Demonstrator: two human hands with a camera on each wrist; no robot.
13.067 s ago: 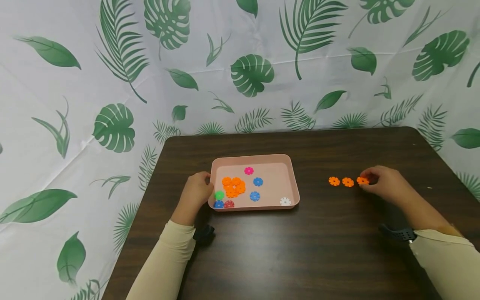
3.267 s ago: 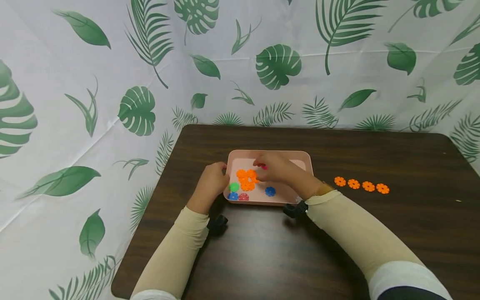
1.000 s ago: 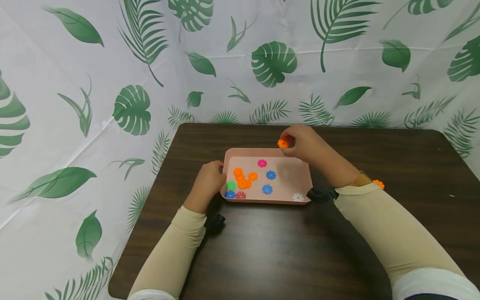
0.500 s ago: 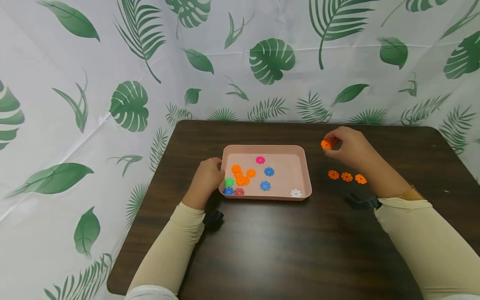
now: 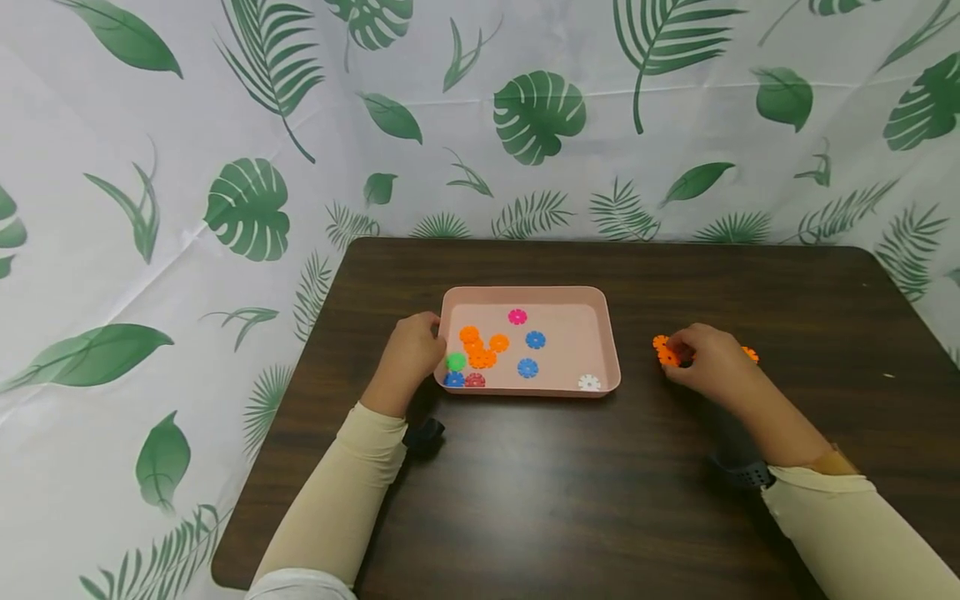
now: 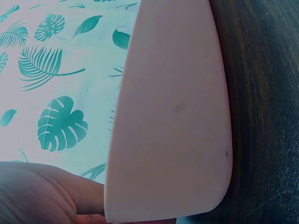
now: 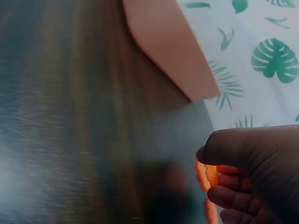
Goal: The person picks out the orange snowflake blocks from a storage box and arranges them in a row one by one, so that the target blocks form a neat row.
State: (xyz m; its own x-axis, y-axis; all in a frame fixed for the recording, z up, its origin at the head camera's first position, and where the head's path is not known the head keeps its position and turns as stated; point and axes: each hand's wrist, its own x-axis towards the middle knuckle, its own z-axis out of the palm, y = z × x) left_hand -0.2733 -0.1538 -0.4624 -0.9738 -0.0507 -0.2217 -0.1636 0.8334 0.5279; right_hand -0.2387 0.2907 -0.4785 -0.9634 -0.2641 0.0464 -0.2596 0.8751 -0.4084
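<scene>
My left hand (image 5: pixel 406 360) grips the left wall of a pink tray (image 5: pixel 611 354); the left wrist view shows the hand (image 6: pixel 51 196) at the wall's outer side (image 6: pixel 173 107). Right of the tray, my right hand (image 5: pixel 708 360) pinches an orange notched disc (image 5: pixel 667 357) between thumb and fingers, low over the table at the left end of a row of orange discs. One row disc (image 5: pixel 750 354) shows past the hand; others are hidden under it. In the right wrist view the hand (image 7: pixel 252 172) holds a disc (image 7: pixel 212 175) close against another orange one.
Inside the tray lie several orange discs (image 5: pixel 482 358), a pink one (image 5: pixel 517 317), two blue ones at its middle, a green one (image 5: pixel 456 362), a blue and a red one at the lower left, and a white one (image 5: pixel 589 382). A leaf-patterned cloth (image 5: pixel 450 125) hangs behind the dark table (image 5: pixel 525 500).
My right hand has carried an orange disc from behind the tray rightward, then down toward the viewer to the row's left end. My left hand stays on the tray's wall.
</scene>
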